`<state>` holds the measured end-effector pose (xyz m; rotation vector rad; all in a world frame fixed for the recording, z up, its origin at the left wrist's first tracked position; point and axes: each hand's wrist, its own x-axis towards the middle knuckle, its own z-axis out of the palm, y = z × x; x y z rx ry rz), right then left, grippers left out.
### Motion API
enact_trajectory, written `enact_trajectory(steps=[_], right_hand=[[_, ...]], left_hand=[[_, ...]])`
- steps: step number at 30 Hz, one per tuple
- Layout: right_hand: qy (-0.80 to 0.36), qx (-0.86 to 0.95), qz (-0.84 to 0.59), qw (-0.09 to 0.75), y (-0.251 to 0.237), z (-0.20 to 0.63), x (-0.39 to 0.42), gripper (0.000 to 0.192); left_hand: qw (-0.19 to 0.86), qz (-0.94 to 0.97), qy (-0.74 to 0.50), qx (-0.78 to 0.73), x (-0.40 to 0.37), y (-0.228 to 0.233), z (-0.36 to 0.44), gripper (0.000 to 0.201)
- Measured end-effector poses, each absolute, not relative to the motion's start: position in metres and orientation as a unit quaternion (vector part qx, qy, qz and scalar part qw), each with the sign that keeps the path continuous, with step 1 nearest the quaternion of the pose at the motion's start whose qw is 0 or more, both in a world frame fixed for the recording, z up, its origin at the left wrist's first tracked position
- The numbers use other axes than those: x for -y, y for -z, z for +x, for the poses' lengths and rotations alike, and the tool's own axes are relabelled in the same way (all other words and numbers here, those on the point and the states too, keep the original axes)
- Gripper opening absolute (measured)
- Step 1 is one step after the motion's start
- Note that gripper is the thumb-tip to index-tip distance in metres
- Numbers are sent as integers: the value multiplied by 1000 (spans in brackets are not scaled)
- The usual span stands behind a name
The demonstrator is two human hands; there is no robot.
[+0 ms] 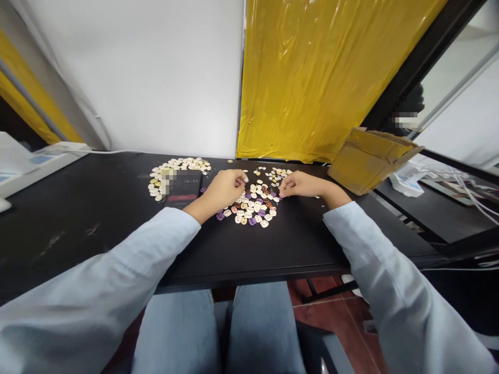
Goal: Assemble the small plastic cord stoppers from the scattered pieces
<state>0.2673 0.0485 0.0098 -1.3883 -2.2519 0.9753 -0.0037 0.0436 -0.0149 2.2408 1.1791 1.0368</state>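
Small oval button-like pieces (pixel 257 208) lie in a loose pile in front of me, mostly cream white, with some purple, brown and yellow ones. My left hand (pixel 227 187) is at the pile's left side, its fingers curled and pressed together. At its fingertips a pale spot shows, too small to tell whether it is a piece. On the opposite side, my right hand (pixel 298 184) has its thumb and fingers pinched low at the edge of the pile. A purple piece lies close to those fingertips; whether they grip anything is hidden.
A curved heap of pale pieces (pixel 187 164) surrounds a dark phone (pixel 183 187) at the left. Behind the pile is a smaller group of pieces (pixel 275 175). A cardboard box (pixel 368 161) stands at the right on the black table (pixel 249 254). A white wall and yellow sheeting close off the back.
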Motion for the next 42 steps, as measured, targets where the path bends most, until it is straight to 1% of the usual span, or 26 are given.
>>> enact_trajectory(steps=[2,6,10,13,18,21,25,29,35,42], right_hand=[[-341,782,-486,190,-9,268,-48,15],[-314,759,-500,276,-6,269,-52,26],[-279,725,-519,355,1,269,-60,18],[-260,713,-526,384,5,267,-63,15],[-246,715,-527,388,7,264,-62,4],[-238,719,-529,383,8,262,-62,5],[-238,718,-532,381,12,262,-65,10],[-250,719,-529,375,16,263,-68,17],[-272,712,-527,377,19,262,-69,15],[-290,694,-529,393,18,259,-67,16]], left_hand=[[205,799,-372,-426,-43,14,-4,24],[210,773,-384,-459,-46,12,-5,26],[220,729,-401,-510,-54,7,-12,35],[232,708,-400,-534,-60,2,-20,38],[239,695,-378,-563,-66,-3,-31,54],[223,705,-356,-571,-67,-2,-37,58],[182,737,-325,-564,-69,-1,-40,53],[164,766,-282,-554,-66,-4,-39,51],[129,783,-251,-554,-61,-11,-41,50],[114,799,-223,-546,-60,-15,-45,38]])
